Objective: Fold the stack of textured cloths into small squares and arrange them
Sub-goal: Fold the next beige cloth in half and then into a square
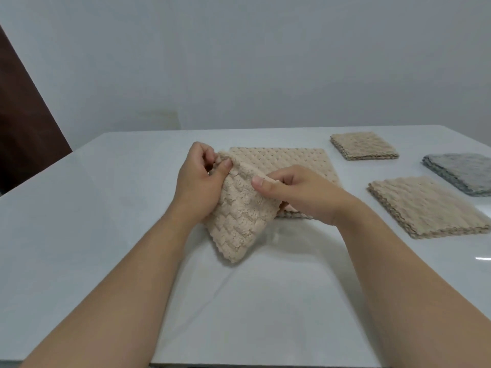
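Note:
A beige textured cloth (236, 221) hangs folded between both hands above the white table (93, 208), its lower corner touching the top. My left hand (198, 181) pinches its upper left edge. My right hand (295, 195) pinches its upper right edge between thumb and fingers. Behind the hands lies a flat stack of unfolded beige cloths (292, 162), partly hidden by my right hand.
On the right side of the table rest a small folded beige square (364, 144) at the back, a folded grey pile (459, 172) near the right edge, and a larger beige folded pile (427, 205). A dark brown panel (24, 123) stands at the far left.

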`<state>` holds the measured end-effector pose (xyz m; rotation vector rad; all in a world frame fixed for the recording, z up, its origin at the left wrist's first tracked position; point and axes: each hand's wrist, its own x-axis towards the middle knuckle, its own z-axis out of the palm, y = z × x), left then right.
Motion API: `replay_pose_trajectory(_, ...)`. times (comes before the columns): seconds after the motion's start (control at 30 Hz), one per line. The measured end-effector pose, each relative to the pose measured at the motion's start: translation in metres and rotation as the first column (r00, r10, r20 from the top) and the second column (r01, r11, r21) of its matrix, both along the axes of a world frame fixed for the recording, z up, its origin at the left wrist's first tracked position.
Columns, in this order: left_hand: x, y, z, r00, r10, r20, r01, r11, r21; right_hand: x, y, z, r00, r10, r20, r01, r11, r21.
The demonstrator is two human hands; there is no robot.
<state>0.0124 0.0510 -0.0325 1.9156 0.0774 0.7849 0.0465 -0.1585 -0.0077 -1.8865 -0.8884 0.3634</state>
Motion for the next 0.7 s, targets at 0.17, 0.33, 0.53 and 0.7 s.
replay_pose_trajectory(0.17,-0.002,0.001,0.004,0.997,-0.074,0.031,0.073,0.997,0.011,-0.001,-0.003,-0.003,0.997,-0.043,-0.068,0.046,0.998,0.042)
replay_pose_trajectory(0.33,-0.005,-0.001,0.002,0.996,-0.076,0.041,0.076,0.997,0.004,0.007,0.001,-0.013,0.985,-0.161,-0.069,0.163,0.986,0.028)
replay_pose_trajectory(0.53,-0.007,0.004,0.0,0.995,-0.078,0.063,0.08,0.996,-0.027,0.007,0.0,-0.018,0.974,-0.207,-0.095,0.217,0.969,0.116)
replay_pose_trajectory(0.7,-0.006,0.009,-0.001,0.993,-0.112,0.045,0.118,0.981,-0.157,0.008,0.009,-0.025,0.935,-0.343,-0.092,0.355,0.907,0.228)
